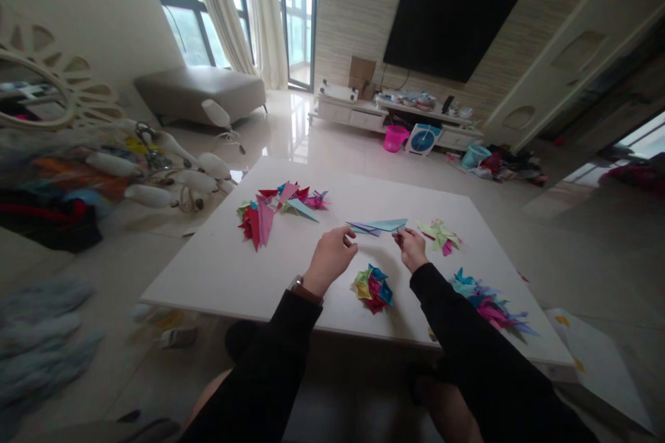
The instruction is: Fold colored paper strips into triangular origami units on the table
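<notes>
My left hand (330, 256) and my right hand (411, 248) are both closed in a pinch on the two ends of a folded blue and purple paper piece (378, 226), held just above the white table (228, 270). A multicoloured folded paper ball (373, 286) lies on the table between my wrists. Both arms wear black sleeves, and a watch sits on my left wrist.
A pile of red, pink and blue folded papers (275, 211) lies at the table's far left. A small green and pink cluster (440, 235) lies to the right, and a teal and purple heap (485, 301) sits near the right edge. A TV cabinet (395, 121) stands beyond.
</notes>
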`<act>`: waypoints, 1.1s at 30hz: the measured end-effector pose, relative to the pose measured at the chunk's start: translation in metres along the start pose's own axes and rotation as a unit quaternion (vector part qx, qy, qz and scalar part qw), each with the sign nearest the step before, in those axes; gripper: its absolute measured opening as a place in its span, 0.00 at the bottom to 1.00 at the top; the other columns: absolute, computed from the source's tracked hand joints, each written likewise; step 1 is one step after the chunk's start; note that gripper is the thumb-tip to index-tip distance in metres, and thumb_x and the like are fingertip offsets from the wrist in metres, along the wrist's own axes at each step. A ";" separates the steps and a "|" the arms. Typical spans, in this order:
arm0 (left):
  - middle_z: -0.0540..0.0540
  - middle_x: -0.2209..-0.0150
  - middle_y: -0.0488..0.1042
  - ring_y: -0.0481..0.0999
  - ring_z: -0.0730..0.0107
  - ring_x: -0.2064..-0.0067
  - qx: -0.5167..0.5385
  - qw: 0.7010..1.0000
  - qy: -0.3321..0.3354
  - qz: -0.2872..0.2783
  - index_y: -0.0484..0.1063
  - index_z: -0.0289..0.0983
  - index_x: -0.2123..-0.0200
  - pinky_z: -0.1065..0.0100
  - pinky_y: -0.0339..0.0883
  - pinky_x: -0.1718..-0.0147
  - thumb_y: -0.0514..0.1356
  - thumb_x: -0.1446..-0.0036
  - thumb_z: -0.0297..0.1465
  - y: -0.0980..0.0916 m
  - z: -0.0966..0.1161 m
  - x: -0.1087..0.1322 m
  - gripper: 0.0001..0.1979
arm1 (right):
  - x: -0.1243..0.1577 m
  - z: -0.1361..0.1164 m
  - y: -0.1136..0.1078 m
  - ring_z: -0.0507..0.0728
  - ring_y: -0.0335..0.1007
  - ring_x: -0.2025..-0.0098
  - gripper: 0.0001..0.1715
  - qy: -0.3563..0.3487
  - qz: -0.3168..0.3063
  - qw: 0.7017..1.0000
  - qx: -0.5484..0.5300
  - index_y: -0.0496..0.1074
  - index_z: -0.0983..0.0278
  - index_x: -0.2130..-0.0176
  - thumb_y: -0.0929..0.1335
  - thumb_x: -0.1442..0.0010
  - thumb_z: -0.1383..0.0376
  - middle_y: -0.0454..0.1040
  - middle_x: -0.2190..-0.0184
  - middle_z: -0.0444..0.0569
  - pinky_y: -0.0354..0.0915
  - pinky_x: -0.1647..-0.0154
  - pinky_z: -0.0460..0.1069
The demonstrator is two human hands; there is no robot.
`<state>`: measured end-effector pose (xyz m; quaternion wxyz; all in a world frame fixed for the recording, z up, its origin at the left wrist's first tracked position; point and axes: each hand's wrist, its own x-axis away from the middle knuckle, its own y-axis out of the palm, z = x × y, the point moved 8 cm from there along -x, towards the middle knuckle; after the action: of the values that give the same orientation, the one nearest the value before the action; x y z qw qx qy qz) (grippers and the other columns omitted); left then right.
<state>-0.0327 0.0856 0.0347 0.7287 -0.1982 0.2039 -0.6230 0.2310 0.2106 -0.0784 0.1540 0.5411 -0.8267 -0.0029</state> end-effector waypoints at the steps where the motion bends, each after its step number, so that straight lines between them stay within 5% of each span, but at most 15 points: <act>1: 0.46 0.67 0.80 0.78 0.62 0.64 -0.007 1.000 0.000 -0.005 0.78 0.39 0.62 0.64 0.67 0.63 0.62 0.47 0.27 0.000 0.000 0.001 0.09 | -0.007 0.004 0.008 0.49 0.72 0.79 0.17 0.003 0.002 1.000 0.005 0.67 0.63 0.71 0.77 0.55 0.70 0.73 0.81 0.40 0.70 0.76 0.42; 6: 0.46 0.66 0.81 0.79 0.59 0.63 -0.041 0.998 0.005 -0.040 0.78 0.40 0.60 0.62 0.66 0.61 0.61 0.45 0.31 0.001 0.003 0.008 0.09 | -0.035 0.027 0.039 0.50 0.71 0.79 0.18 0.011 0.008 0.999 0.051 0.64 0.62 0.74 0.77 0.56 0.72 0.71 0.83 0.39 0.71 0.75 0.44; 11: 0.45 0.65 0.82 0.80 0.59 0.62 -0.051 0.997 0.008 -0.054 0.78 0.41 0.59 0.62 0.66 0.61 0.60 0.44 0.31 0.004 0.007 0.011 0.10 | -0.048 0.042 0.046 0.53 0.71 0.78 0.19 -0.009 0.005 0.989 0.148 0.63 0.61 0.74 0.76 0.57 0.71 0.71 0.82 0.40 0.69 0.75 0.46; 14: 0.45 0.65 0.82 0.80 0.58 0.61 -0.056 0.997 0.007 -0.056 0.78 0.42 0.59 0.62 0.67 0.60 0.60 0.44 0.31 0.005 0.009 0.011 0.10 | -0.050 0.038 0.039 0.55 0.71 0.76 0.18 -0.053 0.012 0.970 0.239 0.62 0.60 0.74 0.75 0.56 0.70 0.70 0.80 0.41 0.68 0.73 0.48; 17: 0.44 0.65 0.82 0.80 0.58 0.61 -0.058 0.996 0.005 -0.063 0.78 0.41 0.59 0.62 0.67 0.61 0.60 0.44 0.31 0.008 0.010 0.012 0.10 | -0.043 0.025 0.045 0.57 0.72 0.65 0.11 -0.132 -0.005 0.934 0.332 0.65 0.62 0.70 0.72 0.52 0.70 0.73 0.72 0.47 0.69 0.61 0.50; 21: 0.44 0.65 0.82 0.80 0.59 0.62 -0.062 0.997 0.018 -0.053 0.79 0.41 0.59 0.64 0.67 0.61 0.59 0.43 0.31 0.007 0.017 0.014 0.10 | -0.014 0.030 0.111 0.58 0.69 0.53 0.07 -0.234 -0.146 0.859 0.432 0.72 0.65 0.65 0.68 0.47 0.70 0.74 0.57 0.53 0.64 0.45 0.52; 25: 0.45 0.66 0.81 0.79 0.61 0.63 -0.053 0.998 0.022 -0.032 0.79 0.40 0.61 0.65 0.67 0.63 0.59 0.42 0.30 0.005 0.022 0.012 0.09 | 0.036 0.068 0.199 0.58 0.67 0.46 0.12 -0.280 -0.316 0.761 0.493 0.78 0.63 0.60 0.71 0.48 0.70 0.74 0.50 0.52 0.61 0.41 0.50; 29: 0.44 0.65 0.81 0.79 0.61 0.63 -0.027 0.999 0.016 -0.021 0.78 0.40 0.59 0.65 0.68 0.62 0.58 0.42 0.29 0.002 0.020 0.007 0.10 | 0.071 0.100 0.257 0.61 0.60 0.37 0.21 -0.300 -0.374 0.696 0.534 0.76 0.61 0.49 0.70 0.42 0.67 0.67 0.38 0.54 0.58 0.38 0.52; 33: 0.43 0.65 0.81 0.79 0.59 0.63 -0.015 1.000 0.008 -0.011 0.78 0.40 0.58 0.63 0.68 0.62 0.59 0.43 0.30 -0.004 0.013 -0.001 0.11 | 0.085 0.113 0.278 0.65 0.59 0.37 0.20 -0.304 -0.387 0.663 0.564 0.76 0.65 0.48 0.69 0.40 0.67 0.66 0.37 0.58 0.58 0.38 0.55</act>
<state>-0.0291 0.0863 0.0474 0.7172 -0.2065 0.2167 -0.6293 -0.0777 0.2315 -0.1173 -0.4557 0.7645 -0.3878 0.2398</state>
